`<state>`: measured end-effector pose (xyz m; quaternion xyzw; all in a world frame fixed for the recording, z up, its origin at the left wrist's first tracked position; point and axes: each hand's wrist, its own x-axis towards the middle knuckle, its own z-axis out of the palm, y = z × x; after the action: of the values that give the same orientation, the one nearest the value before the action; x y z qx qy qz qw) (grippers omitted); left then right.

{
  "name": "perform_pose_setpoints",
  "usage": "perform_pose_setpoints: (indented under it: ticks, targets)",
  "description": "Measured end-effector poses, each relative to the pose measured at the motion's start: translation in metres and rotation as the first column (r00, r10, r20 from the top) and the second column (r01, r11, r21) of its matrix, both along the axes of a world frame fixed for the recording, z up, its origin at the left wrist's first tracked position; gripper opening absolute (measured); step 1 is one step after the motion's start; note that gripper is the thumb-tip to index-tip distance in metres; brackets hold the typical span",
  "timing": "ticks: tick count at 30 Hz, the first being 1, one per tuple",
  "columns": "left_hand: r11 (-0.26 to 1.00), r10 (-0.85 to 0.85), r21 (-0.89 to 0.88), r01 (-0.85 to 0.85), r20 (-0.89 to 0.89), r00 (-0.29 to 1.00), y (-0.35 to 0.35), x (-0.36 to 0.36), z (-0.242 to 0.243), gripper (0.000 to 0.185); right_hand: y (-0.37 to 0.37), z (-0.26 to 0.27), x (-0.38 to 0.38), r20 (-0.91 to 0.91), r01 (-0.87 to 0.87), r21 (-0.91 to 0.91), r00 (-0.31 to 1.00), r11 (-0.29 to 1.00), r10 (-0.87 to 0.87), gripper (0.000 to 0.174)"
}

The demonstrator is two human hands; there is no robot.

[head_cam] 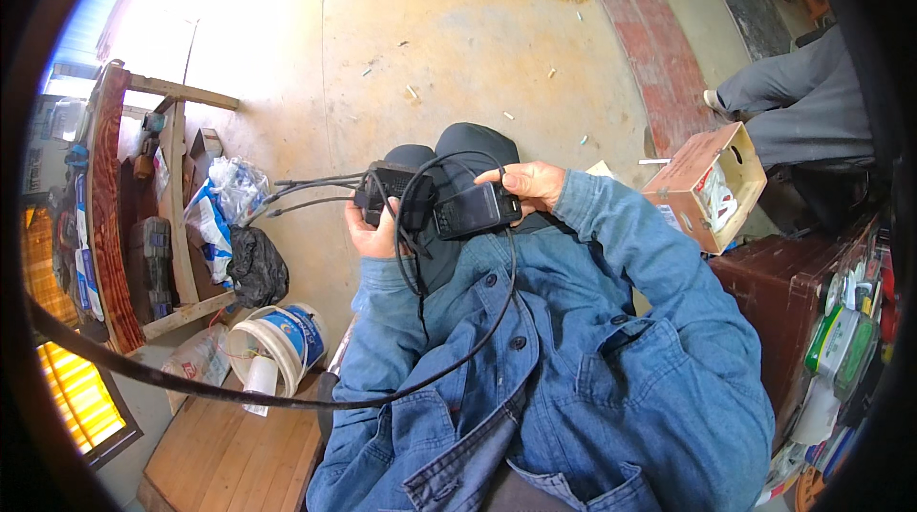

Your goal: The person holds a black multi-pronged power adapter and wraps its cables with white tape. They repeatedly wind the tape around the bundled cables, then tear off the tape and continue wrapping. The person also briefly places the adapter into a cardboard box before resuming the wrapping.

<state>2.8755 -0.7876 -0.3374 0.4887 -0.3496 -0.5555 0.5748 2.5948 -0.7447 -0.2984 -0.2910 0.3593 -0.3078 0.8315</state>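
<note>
Over my lap, my left hand point(376, 229) is closed around a black box-shaped device point(397, 193) with a ribbed or vented face; several black cables stick out to its left. My right hand point(530, 186) grips the right end of a flat black device point(469, 211) with a glossy face, its thumb and fingers around the edge. The two devices are close side by side. A black cable point(501, 311) loops over both and hangs down across my denim jacket, then runs to the left rim. Which ends join which device I cannot tell.
A wooden shelf frame point(111, 225) with tools stands left, beside plastic bags point(236, 186) and a white bucket point(276, 347). Below is a wooden bench point(236, 447). At right are an open cardboard box point(677, 175), a dark red cabinet point(766, 290) and another person's legs point(795, 104).
</note>
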Motion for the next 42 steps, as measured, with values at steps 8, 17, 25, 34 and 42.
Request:
perform_pose_setpoints:
  ticks: [8,17,25,34,42]
  targets:
    - [0.994,-0.102,-0.042,0.105,0.073,0.992,0.007,-0.010,-0.012,0.074,0.007,0.006,0.009,-0.101,0.035,-0.036,0.994,0.999,-0.039,0.061]
    - [0.996,-0.085,0.029,0.087,-0.060,0.995,0.003,-0.005,-0.012,0.064,0.014,0.014,0.012,-0.155,0.066,-0.104,0.985,0.992,-0.082,0.060]
    - [0.988,-0.152,-0.012,0.153,-0.229,0.962,-0.005,-0.003,-0.009,0.054,0.023,0.014,0.009,-0.045,0.103,-0.046,0.993,0.994,-0.105,0.056]
    - [0.987,-0.147,0.033,0.160,-0.244,0.958,-0.004,-0.006,-0.004,0.062,0.025,0.010,0.013,-0.294,0.034,-0.279,0.948,0.960,-0.120,0.045]
    - [0.995,-0.102,-0.005,0.101,-0.080,0.992,-0.002,-0.003,0.014,0.074,0.038,0.017,0.019,-0.200,0.138,-0.282,0.959,0.949,-0.199,0.060]
